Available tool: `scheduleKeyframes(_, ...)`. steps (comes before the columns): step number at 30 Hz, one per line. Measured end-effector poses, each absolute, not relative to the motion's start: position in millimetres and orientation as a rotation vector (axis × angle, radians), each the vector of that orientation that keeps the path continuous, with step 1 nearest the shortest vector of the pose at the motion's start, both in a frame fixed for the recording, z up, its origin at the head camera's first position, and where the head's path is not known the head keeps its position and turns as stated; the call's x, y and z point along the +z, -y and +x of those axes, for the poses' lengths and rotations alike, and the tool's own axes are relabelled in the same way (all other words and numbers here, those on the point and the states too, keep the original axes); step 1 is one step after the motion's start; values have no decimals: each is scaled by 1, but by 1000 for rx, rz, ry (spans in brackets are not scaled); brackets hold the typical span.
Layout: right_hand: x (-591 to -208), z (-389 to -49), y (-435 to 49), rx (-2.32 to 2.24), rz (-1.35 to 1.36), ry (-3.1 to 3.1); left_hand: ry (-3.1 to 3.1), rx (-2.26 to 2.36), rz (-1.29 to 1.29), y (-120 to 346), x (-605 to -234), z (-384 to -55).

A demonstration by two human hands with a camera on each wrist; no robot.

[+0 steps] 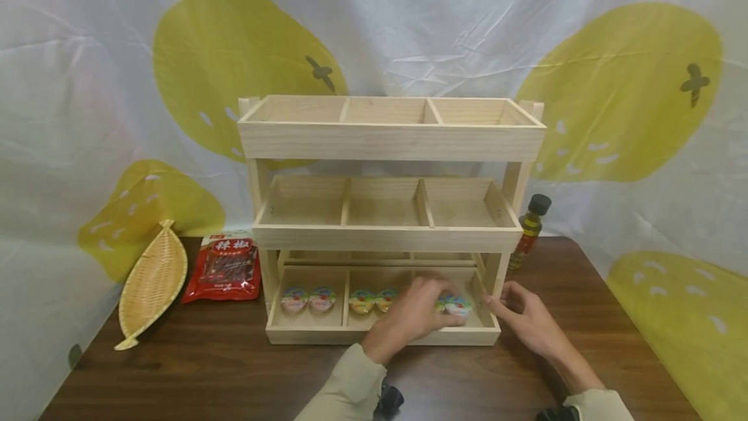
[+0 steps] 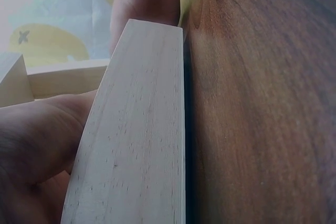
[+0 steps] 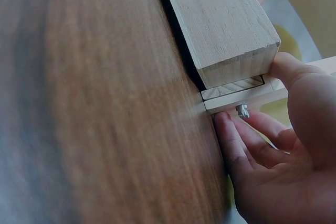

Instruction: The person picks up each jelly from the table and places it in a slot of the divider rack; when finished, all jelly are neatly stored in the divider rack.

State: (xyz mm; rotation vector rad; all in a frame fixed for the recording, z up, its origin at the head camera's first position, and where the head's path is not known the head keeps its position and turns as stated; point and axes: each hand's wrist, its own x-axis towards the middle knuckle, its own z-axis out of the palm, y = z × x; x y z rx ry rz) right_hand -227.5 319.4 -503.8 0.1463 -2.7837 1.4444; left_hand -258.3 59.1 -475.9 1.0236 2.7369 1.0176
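Observation:
Three wooden trays, each split into compartments, make up a tiered wooden rack [image 1: 388, 239]. My left hand [image 1: 417, 307] reaches into the right compartment of the bottom tray [image 1: 386, 336]. Its thumb and fingers curve around a small jelly cup [image 1: 458, 306] with a printed lid; a second cup beside it is partly hidden. Pairs of jelly cups [image 1: 308, 300] also sit in the left and middle compartments. My right hand [image 1: 528, 317] grips the rack's lower right side. In the right wrist view, the thumb is at the tray corner and fingers lie behind the leg, near a metal bolt [image 3: 242, 110].
A red bag of dried chillies [image 1: 224, 268] and a woven leaf-shaped basket [image 1: 153, 278] are left of the rack. Behind its right side stands a dark-capped bottle [image 1: 528, 229]. The wooden table [image 1: 204, 369] ends at a patterned cloth [image 1: 409, 25].

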Motion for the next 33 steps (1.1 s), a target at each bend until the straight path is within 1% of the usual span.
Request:
scheduleKeyframes(24, -502, -227, -317, 1444, 133, 2774, -2730, 1032, 1027, -58, -475, -257)
scheduleKeyframes(33, -502, -228, -317, 1415, 127, 2770, -2888, 1056, 1087, -41, -475, -248)
